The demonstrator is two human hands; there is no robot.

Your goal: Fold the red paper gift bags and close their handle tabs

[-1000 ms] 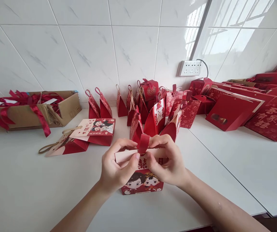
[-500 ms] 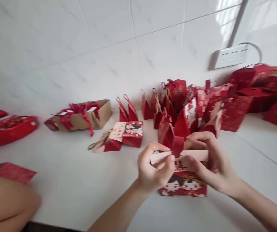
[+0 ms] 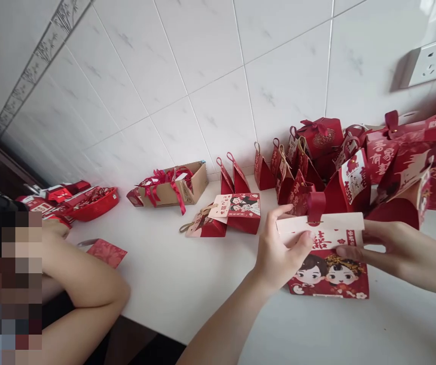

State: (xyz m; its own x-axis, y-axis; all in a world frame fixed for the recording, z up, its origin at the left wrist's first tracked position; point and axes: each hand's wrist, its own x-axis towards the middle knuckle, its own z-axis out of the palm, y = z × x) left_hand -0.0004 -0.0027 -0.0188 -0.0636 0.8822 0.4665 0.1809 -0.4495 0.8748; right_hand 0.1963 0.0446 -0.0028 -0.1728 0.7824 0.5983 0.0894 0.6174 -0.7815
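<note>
A red gift box (image 3: 328,276) printed with a cartoon couple stands on the white counter (image 3: 187,284) in front of me, its pale top flap closed and a red ribbon loop (image 3: 316,205) sticking up from it. My left hand (image 3: 281,251) grips the left end of the flap, thumb pressed on its front. My right hand (image 3: 387,246) holds the box's right side, fingers closed on the flap edge.
Many finished red gift boxes (image 3: 317,162) crowd the wall behind. Two flat boxes (image 3: 227,215) lie left of mine. A cardboard carton of red ribbons (image 3: 170,185) sits further left, beyond it a red tray (image 3: 92,203). Another person's arm (image 3: 84,289) rests at the counter's left edge.
My view has swung left, bringing the other person and the red tray into sight. My fingers have left the ribbon loop and now hold the box by its two ends.
</note>
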